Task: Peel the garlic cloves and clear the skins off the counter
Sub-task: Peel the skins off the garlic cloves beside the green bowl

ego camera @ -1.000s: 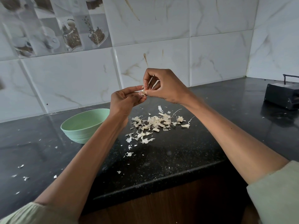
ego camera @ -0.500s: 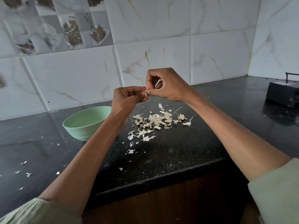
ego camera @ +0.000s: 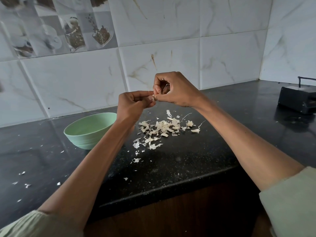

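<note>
Both hands remain raised since 1 s ago: left hand [ego camera: 135, 103] and right hand [ego camera: 174, 90] pinch 1 garlic clove [ego camera: 153, 99]. Skins [ego camera: 162, 128] unchanged; peeling continues.

Dim, cool, even light; shadows soft. Pale sheen on dark surface [ego camera: 171, 168] left of hands [ego camera: 153, 98] (wall tiles [ego camera: 77, 86] mirrored there). Wide-angle bend in tile lines toward frame edges. Centre sharp, upper-left corner softer.
</note>
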The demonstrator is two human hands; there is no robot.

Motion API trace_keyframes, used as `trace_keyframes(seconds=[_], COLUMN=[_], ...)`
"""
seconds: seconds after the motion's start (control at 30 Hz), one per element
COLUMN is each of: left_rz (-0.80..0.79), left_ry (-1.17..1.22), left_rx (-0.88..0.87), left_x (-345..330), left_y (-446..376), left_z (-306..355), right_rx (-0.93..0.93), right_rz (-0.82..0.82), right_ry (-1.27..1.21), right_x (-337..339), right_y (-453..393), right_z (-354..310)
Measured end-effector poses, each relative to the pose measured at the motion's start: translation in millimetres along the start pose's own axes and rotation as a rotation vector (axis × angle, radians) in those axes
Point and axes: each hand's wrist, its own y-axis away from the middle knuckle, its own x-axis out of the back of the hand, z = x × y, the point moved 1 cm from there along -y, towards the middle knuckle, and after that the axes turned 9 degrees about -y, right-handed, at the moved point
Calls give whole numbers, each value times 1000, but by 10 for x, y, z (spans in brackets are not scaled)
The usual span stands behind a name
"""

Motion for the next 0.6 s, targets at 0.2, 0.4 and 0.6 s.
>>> trace_keyframes(seconds=[0.2, 0.4, 0.6], left_rz=[13, 24, 88], left_ry=[10, 104, 339], left_rx=[-9, 25, 162], left_x=[-11, -28, -82], left_y=[-7, -37, -59], left_z=[-7, -63, -91], right_rx=[3, 23, 53], right_rz=[-2, 71, 122], right_ry=[-20, -18, -12], right_x=[-9, -32, -123], right_y=[-10, -25, -34], right_z=[26, 49, 54])
